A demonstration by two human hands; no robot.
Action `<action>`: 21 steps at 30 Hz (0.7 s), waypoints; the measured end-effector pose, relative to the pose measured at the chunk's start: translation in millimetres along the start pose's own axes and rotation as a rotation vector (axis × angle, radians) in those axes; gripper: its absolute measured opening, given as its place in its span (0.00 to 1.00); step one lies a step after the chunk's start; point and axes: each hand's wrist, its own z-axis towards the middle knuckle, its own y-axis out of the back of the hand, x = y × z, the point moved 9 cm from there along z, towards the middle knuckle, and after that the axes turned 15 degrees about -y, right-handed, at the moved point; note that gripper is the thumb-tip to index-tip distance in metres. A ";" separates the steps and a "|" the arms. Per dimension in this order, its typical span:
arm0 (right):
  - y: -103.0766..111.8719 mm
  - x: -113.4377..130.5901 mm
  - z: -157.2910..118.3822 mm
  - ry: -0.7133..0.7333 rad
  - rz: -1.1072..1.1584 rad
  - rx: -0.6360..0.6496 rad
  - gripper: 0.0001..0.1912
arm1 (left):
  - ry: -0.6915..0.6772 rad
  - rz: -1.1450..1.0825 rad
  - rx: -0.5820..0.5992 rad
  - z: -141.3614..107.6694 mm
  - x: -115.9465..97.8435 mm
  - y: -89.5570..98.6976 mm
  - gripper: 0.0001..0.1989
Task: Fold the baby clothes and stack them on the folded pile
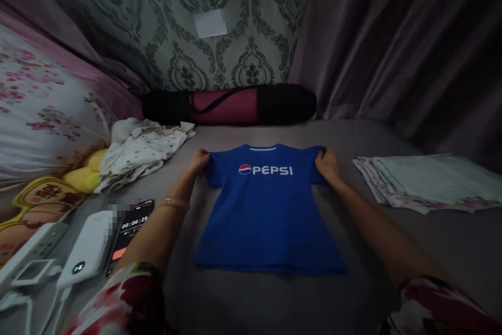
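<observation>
A blue T-shirt [266,215] with a white PEPSI print lies spread out, front side up, on the grey bed sheet [251,303]. Its collar points away from me and its hem is nearest to me. My left hand [201,160] pinches the end of the sleeve on the left. At the opposite sleeve, my right hand [328,164] is closed on the fabric near the shoulder. Both sleeves are drawn outward, and the body of the shirt looks mostly smooth.
Folded pale cloth [435,181] lies at the right. On the left are a crumpled spotted garment [143,149], a phone [131,233] running a timer, a white power bank [88,246] and a power strip [39,246]. A black-and-maroon long bag [229,105] lies along the wall.
</observation>
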 end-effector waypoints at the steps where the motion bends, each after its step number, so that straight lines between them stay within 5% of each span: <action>1: 1.3 2.2 -5.6 0.014 -0.054 -0.032 0.20 | -0.013 0.023 -0.028 -2.1 -0.6 -2.4 0.11; 4: 1.6 10.5 -20.4 0.114 -0.236 -0.069 0.20 | -0.145 0.189 -0.079 -8.5 -8.2 -6.0 0.15; 10: -1.1 9.0 -24.9 0.149 -0.382 -0.050 0.19 | -0.352 0.630 0.044 -13.3 -13.5 -13.1 0.19; 18: 13.6 -16.4 -8.8 -0.100 -0.094 -0.062 0.17 | -0.354 0.474 -0.141 -11.8 1.3 14.7 0.23; 21: 17.0 -36.7 -4.5 -0.184 0.134 0.073 0.17 | -0.234 0.380 -0.186 -23.0 12.9 28.2 0.23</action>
